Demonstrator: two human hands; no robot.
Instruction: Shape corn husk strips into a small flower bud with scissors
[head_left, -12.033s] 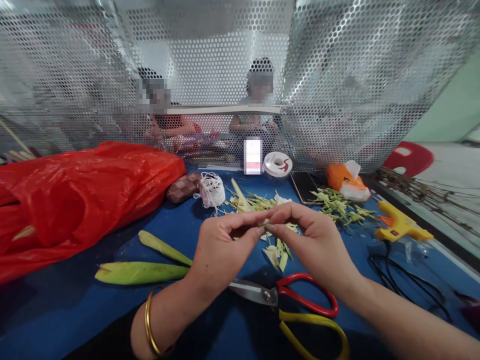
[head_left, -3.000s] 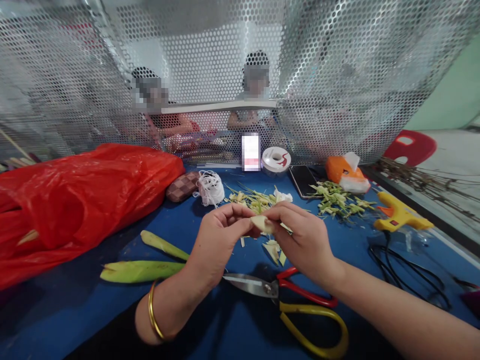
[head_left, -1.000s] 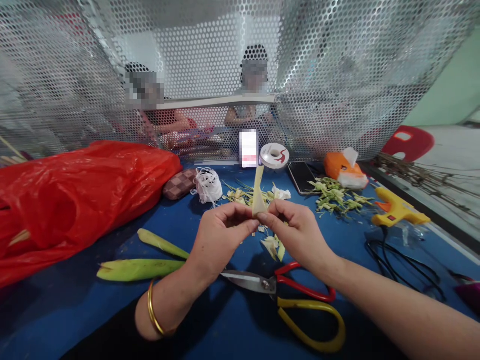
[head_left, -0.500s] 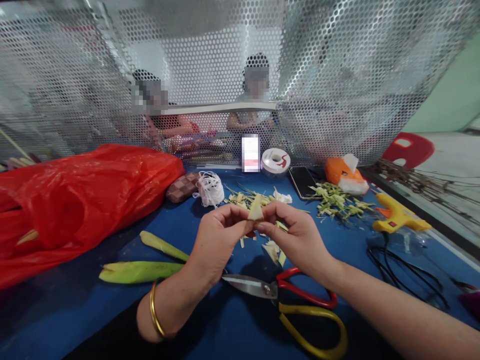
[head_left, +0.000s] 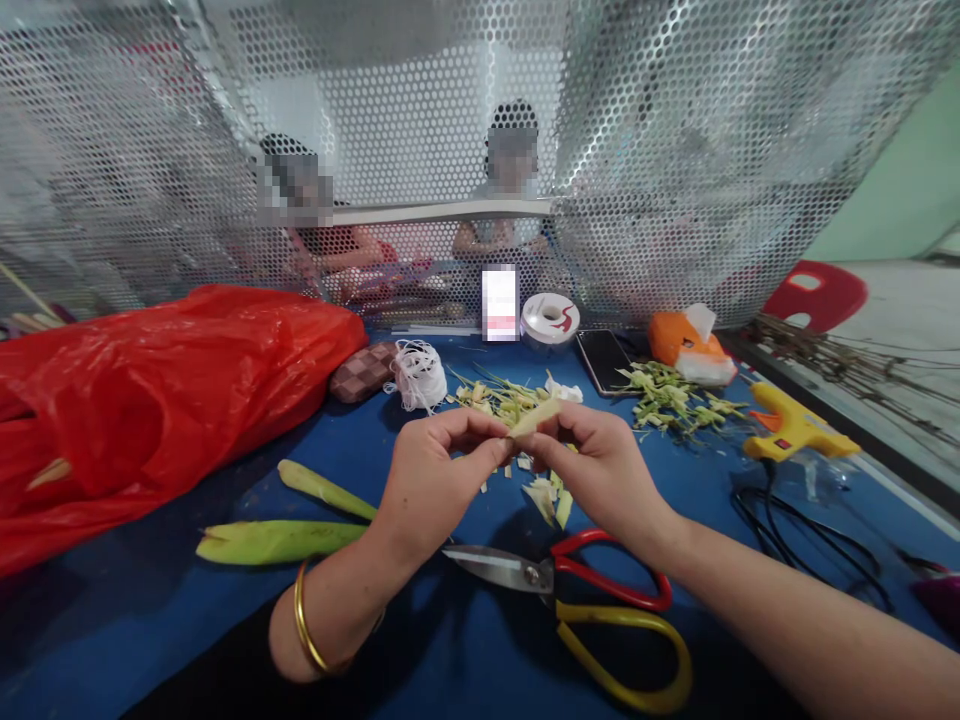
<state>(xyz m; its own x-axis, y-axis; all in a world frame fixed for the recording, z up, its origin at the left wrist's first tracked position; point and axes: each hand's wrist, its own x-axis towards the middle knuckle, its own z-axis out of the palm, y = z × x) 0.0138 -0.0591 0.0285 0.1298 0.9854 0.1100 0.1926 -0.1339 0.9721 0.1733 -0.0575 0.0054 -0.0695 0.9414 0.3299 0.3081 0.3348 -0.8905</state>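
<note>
Both my grips, left hand (head_left: 439, 490) and right hand (head_left: 607, 480), pinch the pale strip (head_left: 535, 417); uneven pull may tear it.

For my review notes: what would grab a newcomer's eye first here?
Probably the big, shiny red plastic bag spread over the left of the blue table. Next come the scissors with one red and one yellow handle, lying just below the hands, and the bright yellow glue gun at the right, its black cord trailing on the table.
</note>
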